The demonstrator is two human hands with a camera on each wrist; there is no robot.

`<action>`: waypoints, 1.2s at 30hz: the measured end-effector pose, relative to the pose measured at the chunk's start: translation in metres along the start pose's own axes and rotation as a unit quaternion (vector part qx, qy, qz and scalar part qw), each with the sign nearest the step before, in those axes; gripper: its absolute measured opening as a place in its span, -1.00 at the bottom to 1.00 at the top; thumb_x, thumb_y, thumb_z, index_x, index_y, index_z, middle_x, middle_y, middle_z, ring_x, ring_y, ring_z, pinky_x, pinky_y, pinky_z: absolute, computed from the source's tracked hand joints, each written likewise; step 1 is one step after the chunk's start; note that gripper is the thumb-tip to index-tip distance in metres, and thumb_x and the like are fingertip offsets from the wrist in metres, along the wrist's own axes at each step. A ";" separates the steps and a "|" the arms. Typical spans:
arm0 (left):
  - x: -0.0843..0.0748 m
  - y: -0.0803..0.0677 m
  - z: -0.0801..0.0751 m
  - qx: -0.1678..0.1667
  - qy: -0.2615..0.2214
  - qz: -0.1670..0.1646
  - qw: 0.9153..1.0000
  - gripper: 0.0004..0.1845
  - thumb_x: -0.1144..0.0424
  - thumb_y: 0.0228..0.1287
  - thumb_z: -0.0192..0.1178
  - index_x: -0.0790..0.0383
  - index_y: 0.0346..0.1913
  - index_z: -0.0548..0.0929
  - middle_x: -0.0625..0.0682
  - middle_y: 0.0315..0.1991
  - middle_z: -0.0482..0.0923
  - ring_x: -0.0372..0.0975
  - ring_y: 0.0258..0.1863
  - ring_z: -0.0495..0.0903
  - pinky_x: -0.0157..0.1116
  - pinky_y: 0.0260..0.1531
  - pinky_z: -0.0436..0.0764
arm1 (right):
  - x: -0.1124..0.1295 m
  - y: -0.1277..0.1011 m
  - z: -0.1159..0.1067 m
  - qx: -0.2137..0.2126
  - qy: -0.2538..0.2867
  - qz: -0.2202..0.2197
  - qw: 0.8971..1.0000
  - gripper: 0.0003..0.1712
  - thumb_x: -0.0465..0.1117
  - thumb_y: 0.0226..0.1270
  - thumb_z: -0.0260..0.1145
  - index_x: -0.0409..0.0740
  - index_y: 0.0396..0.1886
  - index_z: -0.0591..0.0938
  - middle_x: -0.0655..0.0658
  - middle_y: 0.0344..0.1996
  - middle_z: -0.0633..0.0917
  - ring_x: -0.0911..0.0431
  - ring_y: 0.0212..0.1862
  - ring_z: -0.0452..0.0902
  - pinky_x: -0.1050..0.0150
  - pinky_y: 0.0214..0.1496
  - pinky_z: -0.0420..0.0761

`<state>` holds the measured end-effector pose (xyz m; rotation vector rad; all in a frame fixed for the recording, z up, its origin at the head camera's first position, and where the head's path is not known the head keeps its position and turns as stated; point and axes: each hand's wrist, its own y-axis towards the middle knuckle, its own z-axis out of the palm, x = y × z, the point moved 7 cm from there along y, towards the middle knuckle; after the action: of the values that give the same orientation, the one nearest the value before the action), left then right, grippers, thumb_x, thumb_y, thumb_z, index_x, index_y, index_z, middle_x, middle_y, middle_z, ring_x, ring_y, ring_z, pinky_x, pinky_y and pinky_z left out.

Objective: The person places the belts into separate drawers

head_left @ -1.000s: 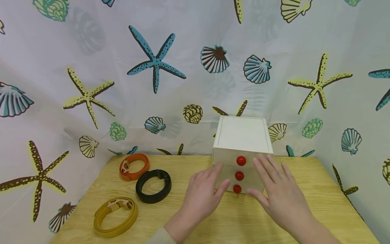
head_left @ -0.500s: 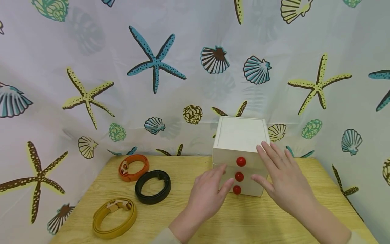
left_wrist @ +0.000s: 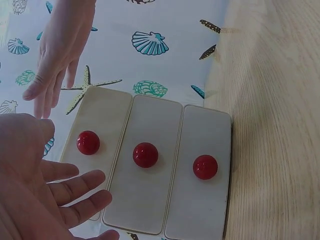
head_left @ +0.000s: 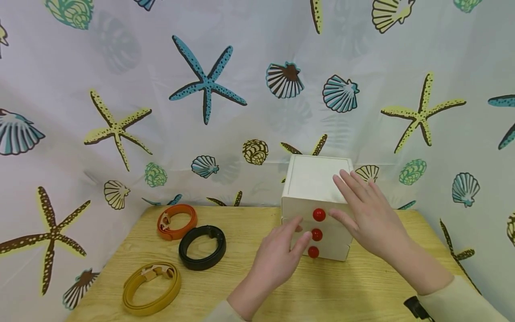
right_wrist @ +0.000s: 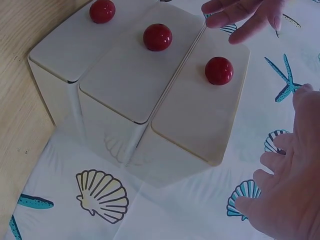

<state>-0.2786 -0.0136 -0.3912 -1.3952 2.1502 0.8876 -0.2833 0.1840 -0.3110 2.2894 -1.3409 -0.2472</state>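
Note:
A small white drawer box (head_left: 311,183) with three red knobs stands at the back of the wooden table (head_left: 241,290). My left hand (head_left: 281,257) is open, its straight fingers just left of the middle knob (head_left: 316,234); the left wrist view shows that hand (left_wrist: 45,190) in front of the top knob (left_wrist: 88,142). My right hand (head_left: 368,219) is open, fingers spread over the box's top right corner, thumb beside the top knob (head_left: 319,214). The right wrist view has it (right_wrist: 290,190) off to the box's side (right_wrist: 150,145). Whether either hand touches the box is unclear.
Three coiled belts lie on the left half of the table: an orange one (head_left: 177,220) at the back, a black one (head_left: 202,246) beside it, a yellow one (head_left: 152,286) near the front. A seashell-print curtain (head_left: 201,89) hangs behind and on both sides.
My right hand has risen from the box's front face to its top right corner. My left hand has crept a little up and right, toward the middle knob.

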 end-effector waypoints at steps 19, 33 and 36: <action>-0.002 0.005 0.009 0.029 -0.073 -0.024 0.997 -0.38 -0.18 0.78 0.03 0.14 0.61 0.50 0.00 0.28 0.72 0.00 0.25 0.69 0.15 0.26 0.63 | -0.026 0.044 0.007 0.064 0.081 0.072 0.992 -0.13 0.21 0.80 0.12 -0.19 0.79 0.19 -0.30 0.75 0.17 -0.29 0.76 -0.08 -0.42 0.68 -0.02; -0.003 0.008 0.016 0.044 -0.112 -0.032 0.992 -0.41 -0.13 0.79 0.05 0.13 0.60 0.50 -0.04 0.23 0.75 -0.03 0.25 0.71 0.16 0.29 0.62 | -0.040 0.057 0.021 0.087 0.134 0.128 0.979 -0.08 0.29 0.82 -0.02 -0.21 0.81 0.10 -0.33 0.77 0.10 -0.29 0.77 -0.14 -0.41 0.69 -0.05; -0.003 0.009 0.017 0.048 -0.118 -0.035 0.991 -0.40 -0.14 0.79 0.04 0.13 0.61 0.49 -0.08 0.22 0.76 -0.04 0.26 0.71 0.16 0.29 0.62 | -0.044 0.059 0.024 0.093 0.152 0.144 0.973 -0.05 0.32 0.81 -0.05 -0.22 0.82 0.07 -0.36 0.77 0.06 -0.30 0.77 -0.17 -0.44 0.68 -0.06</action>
<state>-0.2858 0.0029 -0.3992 -1.2436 1.9282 0.8641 -0.3604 0.1899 -0.3069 2.1299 -1.5576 0.3241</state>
